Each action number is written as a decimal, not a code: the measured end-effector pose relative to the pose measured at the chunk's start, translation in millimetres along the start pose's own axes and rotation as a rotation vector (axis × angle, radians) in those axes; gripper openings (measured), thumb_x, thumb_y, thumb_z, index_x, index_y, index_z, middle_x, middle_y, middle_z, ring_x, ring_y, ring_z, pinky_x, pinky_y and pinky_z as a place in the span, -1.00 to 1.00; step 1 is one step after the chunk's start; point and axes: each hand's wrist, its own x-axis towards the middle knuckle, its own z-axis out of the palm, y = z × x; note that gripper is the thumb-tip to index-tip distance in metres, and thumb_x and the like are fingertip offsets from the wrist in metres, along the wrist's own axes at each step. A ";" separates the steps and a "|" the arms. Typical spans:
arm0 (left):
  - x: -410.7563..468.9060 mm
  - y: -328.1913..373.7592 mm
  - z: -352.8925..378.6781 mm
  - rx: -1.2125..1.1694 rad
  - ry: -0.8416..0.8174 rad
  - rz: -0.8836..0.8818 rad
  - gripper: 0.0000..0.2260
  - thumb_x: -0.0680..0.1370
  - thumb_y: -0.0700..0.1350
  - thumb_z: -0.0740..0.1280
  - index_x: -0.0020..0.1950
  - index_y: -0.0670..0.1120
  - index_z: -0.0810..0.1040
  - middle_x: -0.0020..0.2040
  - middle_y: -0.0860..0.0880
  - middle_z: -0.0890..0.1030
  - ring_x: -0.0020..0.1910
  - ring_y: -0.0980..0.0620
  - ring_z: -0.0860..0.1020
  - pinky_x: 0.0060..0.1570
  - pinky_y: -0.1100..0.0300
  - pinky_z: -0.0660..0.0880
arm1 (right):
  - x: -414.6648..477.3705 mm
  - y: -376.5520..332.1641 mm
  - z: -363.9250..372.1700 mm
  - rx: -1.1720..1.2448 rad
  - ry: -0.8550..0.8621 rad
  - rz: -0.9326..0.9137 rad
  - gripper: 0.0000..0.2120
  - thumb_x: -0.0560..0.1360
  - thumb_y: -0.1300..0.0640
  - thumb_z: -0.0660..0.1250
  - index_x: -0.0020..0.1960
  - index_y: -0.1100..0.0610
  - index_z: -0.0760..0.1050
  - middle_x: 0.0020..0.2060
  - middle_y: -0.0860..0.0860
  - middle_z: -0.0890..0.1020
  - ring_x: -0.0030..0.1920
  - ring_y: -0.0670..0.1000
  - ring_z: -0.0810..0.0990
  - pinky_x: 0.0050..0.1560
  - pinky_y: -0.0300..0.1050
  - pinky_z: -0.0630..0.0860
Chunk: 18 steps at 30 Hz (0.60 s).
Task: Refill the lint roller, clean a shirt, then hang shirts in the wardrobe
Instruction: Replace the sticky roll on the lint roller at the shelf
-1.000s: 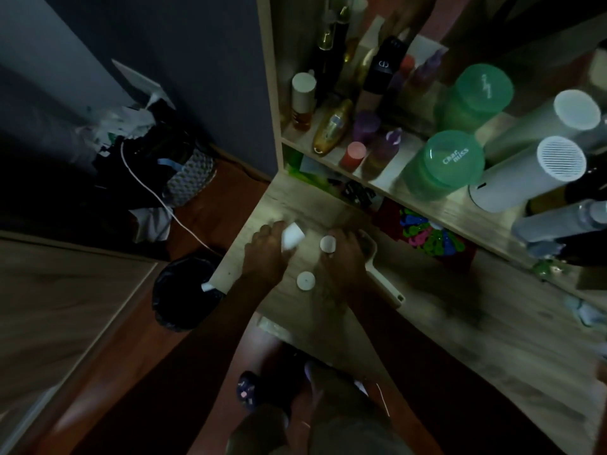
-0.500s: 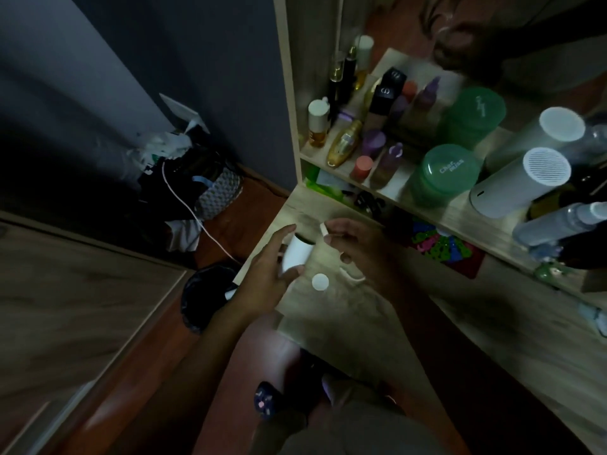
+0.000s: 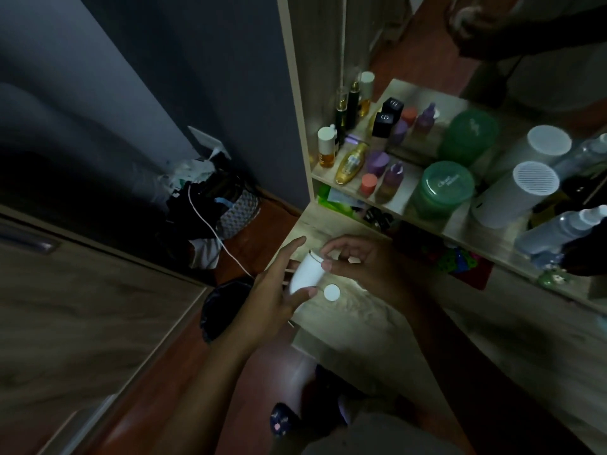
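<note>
Head view | left hand [image 3: 276, 292] grips roll [image 3: 305, 272] | right hand [image 3: 364, 262] pinches its top rim | steady roll, keep cap [image 3: 331, 292] near

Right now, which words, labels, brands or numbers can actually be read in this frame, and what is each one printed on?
"Clear" plus a blurred second word: lid of the front green jar.
Pale print on the rear green jar: too blurred to read.
Silver logo, possibly "CD": caps of the two black boxes; uncertain.
Gold bottle label: too small to read.
White roll in the hands: no print visible.
</note>
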 end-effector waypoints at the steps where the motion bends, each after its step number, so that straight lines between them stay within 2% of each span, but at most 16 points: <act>1: -0.2 0.8 -0.3 0.002 0.002 0.004 -0.35 0.53 -0.04 0.48 0.49 0.34 0.24 0.39 0.10 0.46 0.26 0.30 0.48 0.07 0.48 0.44 | 0.0 0.4 0.5 -0.020 -0.001 -0.007 -0.84 0.42 0.14 0.54 -0.02 -0.02 0.67 -0.08 -0.20 0.71 -0.13 -0.05 0.65 -0.10 -0.17 0.60; 3: -0.2 2.2 -0.2 -0.003 -0.003 0.000 -0.35 0.54 -0.03 0.47 0.50 0.36 0.24 0.39 0.10 0.48 0.28 0.24 0.49 0.09 0.43 0.48 | 0.3 1.9 0.5 -0.047 0.015 -0.007 -0.85 0.41 0.09 0.54 -0.04 -0.08 0.66 -0.04 -0.20 0.71 -0.07 0.02 0.66 0.02 0.03 0.62; 6: 0.1 5.2 0.8 -0.001 -0.006 0.003 -0.38 0.55 -0.02 0.45 0.49 0.33 0.25 0.36 0.08 0.51 0.26 0.22 0.53 0.10 0.33 0.54 | 1.8 1.6 1.8 -0.052 0.044 -0.024 -0.86 0.39 -0.01 0.53 -0.08 -0.17 0.65 -0.04 -0.20 0.71 -0.03 0.05 0.66 0.03 0.12 0.62; 8: 0.8 8.2 1.9 -0.015 -0.001 0.014 -0.41 0.56 -0.01 0.44 0.51 0.26 0.27 0.35 0.07 0.53 0.25 0.22 0.54 0.09 0.31 0.56 | 2.4 2.9 5.7 -0.066 0.098 -0.037 -0.88 0.39 -0.03 0.52 -0.10 -0.21 0.65 -0.08 -0.22 0.71 -0.06 0.03 0.65 -0.05 0.07 0.62; 10: 2.3 10.3 2.7 -0.023 0.007 0.026 -0.42 0.57 -0.02 0.43 0.53 0.19 0.29 0.34 0.05 0.54 0.25 0.19 0.54 0.11 0.26 0.58 | 1.5 5.0 10.6 -0.100 0.164 -0.053 -0.83 0.41 0.03 0.53 -0.13 -0.24 0.64 -0.12 -0.31 0.69 -0.11 -0.08 0.61 -0.17 -0.09 0.59; 12: 4.0 12.6 2.6 -0.028 0.013 0.034 -0.43 0.58 -0.04 0.43 0.54 0.15 0.30 0.33 0.05 0.54 0.27 0.17 0.54 0.13 0.18 0.59 | -1.2 6.1 14.7 -0.127 0.200 -0.051 -0.78 0.44 0.04 0.52 -0.09 -0.29 0.62 -0.10 -0.38 0.67 -0.07 -0.16 0.61 -0.16 -0.20 0.58; 13: 4.6 13.7 2.1 -0.031 0.014 0.038 -0.44 0.58 -0.04 0.42 0.54 0.16 0.30 0.34 0.06 0.54 0.27 0.16 0.54 0.14 0.16 0.60 | -2.3 5.5 16.2 -0.121 0.205 -0.052 -0.77 0.44 0.03 0.51 -0.06 -0.31 0.61 -0.07 -0.39 0.67 -0.04 -0.16 0.62 -0.12 -0.18 0.61; 15: 5.8 15.9 1.5 -0.023 0.013 0.053 -0.44 0.59 -0.04 0.42 0.54 0.15 0.30 0.33 0.09 0.55 0.26 0.18 0.54 0.14 0.19 0.59 | -2.2 5.5 16.3 -0.138 0.196 -0.102 -0.79 0.45 -0.02 0.48 -0.02 -0.33 0.60 -0.02 -0.37 0.67 -0.01 -0.11 0.65 -0.09 -0.07 0.65; 18: 7.5 18.5 3.0 0.010 0.016 0.088 -0.47 0.58 -0.07 0.42 0.53 0.06 0.34 0.27 0.19 0.56 0.22 0.28 0.54 0.09 0.37 0.53 | 1.9 5.8 12.1 -0.205 0.179 -0.198 -0.82 0.45 -0.09 0.43 0.04 -0.26 0.61 0.00 -0.31 0.68 -0.03 0.00 0.67 -0.12 0.07 0.63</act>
